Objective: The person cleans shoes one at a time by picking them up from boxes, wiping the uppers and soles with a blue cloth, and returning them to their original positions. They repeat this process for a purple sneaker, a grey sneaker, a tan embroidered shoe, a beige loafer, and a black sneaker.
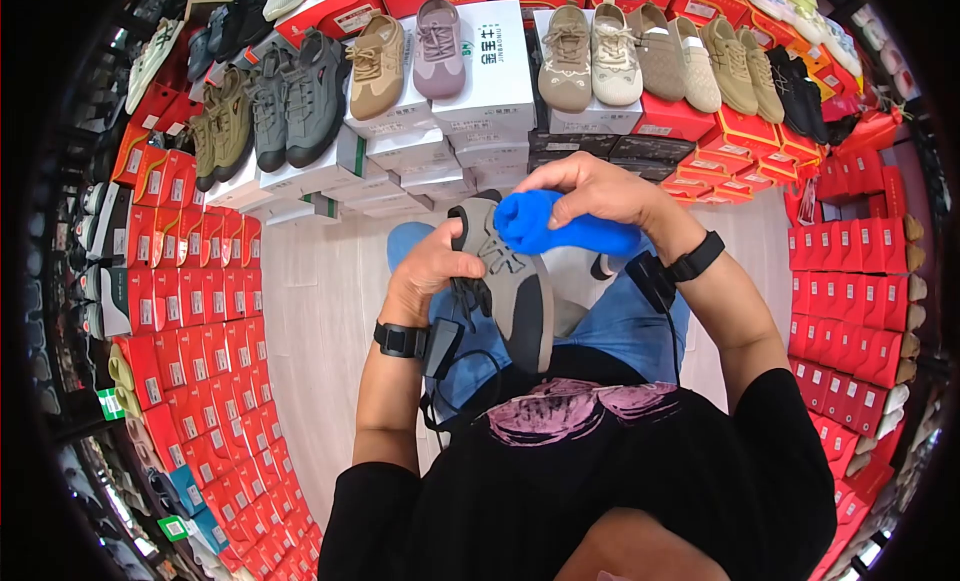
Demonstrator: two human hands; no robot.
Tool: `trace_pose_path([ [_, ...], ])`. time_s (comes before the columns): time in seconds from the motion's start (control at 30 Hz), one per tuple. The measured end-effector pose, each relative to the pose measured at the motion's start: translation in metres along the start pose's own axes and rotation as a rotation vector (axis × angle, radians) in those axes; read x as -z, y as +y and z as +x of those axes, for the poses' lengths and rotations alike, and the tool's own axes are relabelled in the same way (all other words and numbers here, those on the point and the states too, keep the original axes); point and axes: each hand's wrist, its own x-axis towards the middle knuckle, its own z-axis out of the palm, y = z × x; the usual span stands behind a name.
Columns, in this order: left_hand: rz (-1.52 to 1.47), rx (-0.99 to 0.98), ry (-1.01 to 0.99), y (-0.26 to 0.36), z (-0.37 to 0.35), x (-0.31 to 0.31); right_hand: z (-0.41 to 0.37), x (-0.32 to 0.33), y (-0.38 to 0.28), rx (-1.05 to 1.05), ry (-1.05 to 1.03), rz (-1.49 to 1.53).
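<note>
My left hand (432, 266) is closed around the side of a grey shoe (513, 281), thumb near the laces and fingers at its opening. The shoe is tilted over my lap, its black toe (527, 326) pointing down toward me and dark laces hanging on its left side. My right hand (603, 193) grips a bright blue, soft-looking roll (595, 239) with a folded, hollow-looking end. Thumb and fingers press the roll from above. That end overlaps the upper side of the shoe in this view.
Several shoes, among them a mauve one (440, 46) and grey ones (312, 91), stand on white boxes (490, 81) ahead. Red shoeboxes (190, 326) are stacked at left, with more red boxes (850, 291) at right. Pale wooden flooring (305, 301) lies between them.
</note>
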Motion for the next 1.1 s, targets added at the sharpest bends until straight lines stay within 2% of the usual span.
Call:
trace_pose_path([
  [0.13, 0.01, 0.012, -0.003, 0.0, -0.003, -0.006, 0.007, 0.006, 0.023, 0.024, 0.223, -0.046],
  [0.3, -0.01, 0.039, 0.025, -0.004, -0.003, -0.007, 0.009, 0.011, 0.036, 0.036, 0.228, -0.219],
  [0.4, 0.01, 0.031, -0.002, -0.005, -0.005, -0.005, 0.006, 0.009, 0.031, 0.024, 0.304, -0.375],
  [0.47, 0.02, 0.011, -0.016, -0.001, -0.005, -0.006, 0.005, 0.011, 0.035, 0.223, 0.552, -0.85],
  [0.5, 0.026, -0.007, -0.029, 0.0, -0.006, -0.006, 0.002, 0.003, 0.027, 0.266, 0.599, -0.714],
  [0.53, 0.024, -0.009, -0.024, 0.0, -0.005, -0.005, -0.003, -0.005, 0.016, 0.267, 0.593, -0.713],
  [0.6, 0.044, 0.021, -0.027, 0.001, 0.0, -0.002, -0.016, -0.021, -0.01, 0.53, 0.393, -0.739],
  [0.7, 0.012, 0.034, -0.073, 0.009, 0.006, -0.012, -0.027, -0.05, -0.036, 0.666, 0.112, -0.726],
  [0.8, 0.105, -0.025, -0.162, 0.011, 0.009, -0.021, -0.022, -0.052, -0.031, 0.683, 0.239, -0.913],
  [0.87, 0.109, -0.001, -0.121, 0.012, 0.006, -0.028, -0.014, -0.035, -0.02, 0.694, 0.316, -1.005],
  [0.93, 0.131, 0.095, -0.202, 0.014, 0.004, -0.03, -0.005, -0.012, -0.003, 0.584, 0.516, -1.199],
  [0.97, 0.141, 0.05, -0.223, 0.011, 0.006, -0.028, -0.002, -0.002, 0.005, 0.585, 0.522, -1.197],
  [1.03, 0.13, 0.06, -0.239, 0.015, 0.008, -0.03, 0.002, 0.01, 0.015, 0.245, 0.398, -0.58],
  [1.07, 0.113, 0.067, -0.249, 0.017, 0.008, -0.03, 0.001, 0.012, 0.022, 0.247, 0.4, -0.58],
  [1.1, 0.116, 0.067, -0.249, 0.016, 0.008, -0.029, 0.001, 0.011, 0.026, 0.137, 0.403, -0.228],
])
